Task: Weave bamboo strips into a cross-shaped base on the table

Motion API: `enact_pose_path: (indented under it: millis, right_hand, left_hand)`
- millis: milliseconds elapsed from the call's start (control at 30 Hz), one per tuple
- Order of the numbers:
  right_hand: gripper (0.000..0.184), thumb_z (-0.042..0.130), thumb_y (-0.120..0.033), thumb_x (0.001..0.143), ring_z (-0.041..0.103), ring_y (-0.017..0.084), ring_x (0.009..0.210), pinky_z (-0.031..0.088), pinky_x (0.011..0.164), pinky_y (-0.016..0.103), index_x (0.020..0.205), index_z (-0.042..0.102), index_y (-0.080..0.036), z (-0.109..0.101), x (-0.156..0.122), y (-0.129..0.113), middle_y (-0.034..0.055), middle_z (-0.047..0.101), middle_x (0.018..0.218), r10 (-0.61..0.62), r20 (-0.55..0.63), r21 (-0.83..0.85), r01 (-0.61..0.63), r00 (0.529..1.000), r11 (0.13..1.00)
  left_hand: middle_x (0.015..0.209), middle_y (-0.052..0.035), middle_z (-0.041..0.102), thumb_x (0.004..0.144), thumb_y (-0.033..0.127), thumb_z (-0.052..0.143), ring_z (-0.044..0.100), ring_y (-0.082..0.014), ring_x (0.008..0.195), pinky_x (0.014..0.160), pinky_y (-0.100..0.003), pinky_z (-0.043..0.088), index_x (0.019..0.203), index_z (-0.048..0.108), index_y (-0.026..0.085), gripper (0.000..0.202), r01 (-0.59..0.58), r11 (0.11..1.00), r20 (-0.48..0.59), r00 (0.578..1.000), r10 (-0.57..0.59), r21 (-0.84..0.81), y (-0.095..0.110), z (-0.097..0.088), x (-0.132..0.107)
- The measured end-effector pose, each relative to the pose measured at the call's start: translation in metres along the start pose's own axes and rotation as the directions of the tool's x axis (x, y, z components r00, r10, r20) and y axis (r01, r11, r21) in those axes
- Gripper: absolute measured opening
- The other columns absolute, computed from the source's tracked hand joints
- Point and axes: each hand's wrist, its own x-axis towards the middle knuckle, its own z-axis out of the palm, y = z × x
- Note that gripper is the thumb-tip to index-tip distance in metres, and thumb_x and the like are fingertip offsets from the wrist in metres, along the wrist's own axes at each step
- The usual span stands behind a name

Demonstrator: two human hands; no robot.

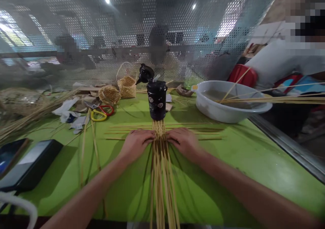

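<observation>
Long pale woven strips, bamboo-like [160, 161], run toward me over the green table and cross several thin sideways strips [209, 133] in a small woven patch [159, 131]. At the left edge of this patch, my left hand [137, 140] has its fingers closed on the strips. My right hand [185, 141] mirrors it at the right edge, thumb and fingers pressed together on the strips. Just beyond the patch stands a black tumbler [156, 102] with its lid flipped up, at the far end of the long strips. My fingertips partly hide what they pinch.
Scissors [99, 112] with red and yellow handles lie at left, near small woven baskets [127, 87]. A dark box [33, 164] sits at the left edge. A white basin [223, 112] holds water and strips. Beyond it is a person's sleeve [274, 60]. A perforated metal panel [188, 63] rises behind.
</observation>
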Motion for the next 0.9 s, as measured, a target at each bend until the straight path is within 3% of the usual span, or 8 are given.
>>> enact_pose_path:
  millis: [333,600,733,900]
  right_hand:
    - [0.012,0.065,-0.015,0.097,0.064,0.024,0.093,0.044,0.082,0.035,0.088,0.069,-0.021,0.001,0.006,0.0,0.0055,0.073,0.094,0.039,0.011,0.014,-0.039,0.999,0.999]
    - [0.012,0.064,-0.011,0.096,0.062,0.025,0.096,0.045,0.084,0.037,0.094,0.07,-0.021,0.0,0.009,-0.002,0.007,0.072,0.099,0.056,0.024,0.038,-0.057,0.998,0.998]
    - [0.009,0.068,-0.014,0.096,0.064,0.024,0.096,0.048,0.085,0.035,0.097,0.071,-0.022,-0.004,0.01,0.002,0.0054,0.073,0.098,0.018,0.03,0.073,-0.02,0.999,0.997]
    - [0.006,0.068,-0.018,0.098,0.064,0.025,0.095,0.048,0.085,0.037,0.094,0.073,-0.021,-0.007,0.011,0.001,0.0066,0.072,0.095,0.017,0.011,-0.016,-0.016,1.0,1.0]
  left_hand:
    - [0.125,0.0088,0.077,0.099,0.024,0.052,0.073,-0.0257,0.113,0.099,-0.048,0.057,0.103,0.077,0.042,0.031,0.007,1.0,0.002,1.0,-0.007,0.008,0.004,0.0,0.001]
    - [0.117,0.0001,0.08,0.096,0.019,0.059,0.073,-0.0238,0.11,0.101,-0.041,0.056,0.106,0.077,0.028,0.023,0.038,0.999,-0.036,0.999,-0.038,0.007,0.005,0.003,0.004]
    - [0.12,0.0004,0.079,0.099,0.027,0.06,0.073,-0.0213,0.112,0.103,-0.037,0.054,0.111,0.076,0.029,0.02,0.032,0.999,-0.04,0.999,-0.033,-0.039,-0.002,0.005,0.004]
    - [0.12,0.0011,0.079,0.1,0.029,0.06,0.072,-0.0203,0.112,0.103,-0.036,0.054,0.106,0.076,0.029,0.017,0.033,0.997,-0.056,0.998,-0.037,-0.072,-0.007,0.007,0.004]
